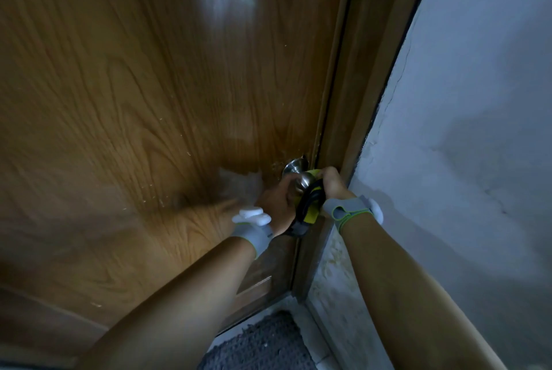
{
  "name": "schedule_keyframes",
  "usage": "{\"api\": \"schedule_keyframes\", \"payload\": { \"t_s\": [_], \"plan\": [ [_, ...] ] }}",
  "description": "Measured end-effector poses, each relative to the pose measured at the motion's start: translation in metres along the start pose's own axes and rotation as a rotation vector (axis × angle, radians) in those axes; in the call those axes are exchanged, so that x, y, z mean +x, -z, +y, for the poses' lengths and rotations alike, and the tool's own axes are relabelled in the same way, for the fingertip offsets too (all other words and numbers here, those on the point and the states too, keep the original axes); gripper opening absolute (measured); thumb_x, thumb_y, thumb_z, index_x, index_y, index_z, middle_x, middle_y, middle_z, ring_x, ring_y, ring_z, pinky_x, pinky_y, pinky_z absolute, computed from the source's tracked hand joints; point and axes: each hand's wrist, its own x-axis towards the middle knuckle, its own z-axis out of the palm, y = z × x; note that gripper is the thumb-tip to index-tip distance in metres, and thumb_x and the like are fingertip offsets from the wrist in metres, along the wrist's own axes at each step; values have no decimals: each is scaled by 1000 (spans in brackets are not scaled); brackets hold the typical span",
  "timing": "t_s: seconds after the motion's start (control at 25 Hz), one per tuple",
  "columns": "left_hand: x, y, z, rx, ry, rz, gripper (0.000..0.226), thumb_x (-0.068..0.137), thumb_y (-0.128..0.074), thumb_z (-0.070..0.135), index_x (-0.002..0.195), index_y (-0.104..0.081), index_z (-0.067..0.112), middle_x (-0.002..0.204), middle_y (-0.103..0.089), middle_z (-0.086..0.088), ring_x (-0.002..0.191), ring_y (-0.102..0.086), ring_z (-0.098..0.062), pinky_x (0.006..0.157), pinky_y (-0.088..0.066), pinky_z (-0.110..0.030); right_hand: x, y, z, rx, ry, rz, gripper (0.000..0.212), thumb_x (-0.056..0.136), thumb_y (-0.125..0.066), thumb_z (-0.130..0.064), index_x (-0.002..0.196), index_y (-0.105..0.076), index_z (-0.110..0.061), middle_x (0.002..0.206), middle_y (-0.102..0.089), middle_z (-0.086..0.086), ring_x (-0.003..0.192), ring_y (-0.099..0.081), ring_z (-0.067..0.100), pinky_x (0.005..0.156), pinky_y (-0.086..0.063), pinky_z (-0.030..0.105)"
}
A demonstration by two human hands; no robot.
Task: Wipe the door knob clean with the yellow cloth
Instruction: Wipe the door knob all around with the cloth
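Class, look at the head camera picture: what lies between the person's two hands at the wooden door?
In the head view, the round silver metal door knob and the yellow cloth lie between the left hand and right hand.

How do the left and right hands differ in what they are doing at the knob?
The left hand cups the bare metal door knob from the door side; the right hand presses the yellow cloth against it from the frame side. The left hand sits lower than the right. Both wear grey wrist straps.
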Motion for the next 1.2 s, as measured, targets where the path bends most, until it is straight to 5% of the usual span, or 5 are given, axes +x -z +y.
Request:
{"api": "schedule_keyframes", "payload": {
  "t_s": [0.16, 0.32, 0.44, 0.56, 1.2],
  "plan": [
    [-5, 7, 1, 5, 19, -43, 45, 89, -36, 25, 126, -40, 49, 113, -68, -7, 98, -65, -29, 85, -52, -34, -3, -2, 32, 204, -223, -56, 30, 78, -44, -22, 93, -64, -7, 84, -68, 17, 81, -66, 31, 80, -55, 35],
    [-8, 7, 3, 65, -5, -53, 54, 90, -39, 18, 139, -40, 39, 131, -59, -9, 117, -57, -27, 97, -44, -31, -3, -8, 48, 354, -191, -69, 38, 96, -36, -26, 73, -57, -4, 38, -58, 9, 51, -61, 25, 39, -44, 16],
    [-11, 2, 0, 147, -25, -32, 63, 90, -44, 9, 145, -34, 37, 137, -52, -7, 123, -50, -26, 99, -38, -28, 22, -13, 55, 352, -170, 2, 45, 80, -47, -39, 94, -71, -5, 79, -73, 19, 84, -67, 35, 81, -55, 38],
    [-14, 1, 1, 162, 31, -46, 71, 86, -48, 13, 144, -26, 46, 143, -43, 0, 120, -53, -29, 94, -43, -32, 98, 0, 71, 254, 11, 9, 43, 71, -52, -44, 98, -74, -18, 105, -72, 19, 87, -69, 35, 82, -55, 44],
    [-36, -27, 13, -219, 273, -32, 86, 68, -56, 27, 140, -12, 47, 131, -56, -9, 116, -56, -35, 101, -45, -49, -1, 1, -4, -1784, 1201, -30, 36, 88, -50, -37, 109, -65, -12, 122, -50, 10, 111, -44, 34, 80, -44, 43]
  ]
}}
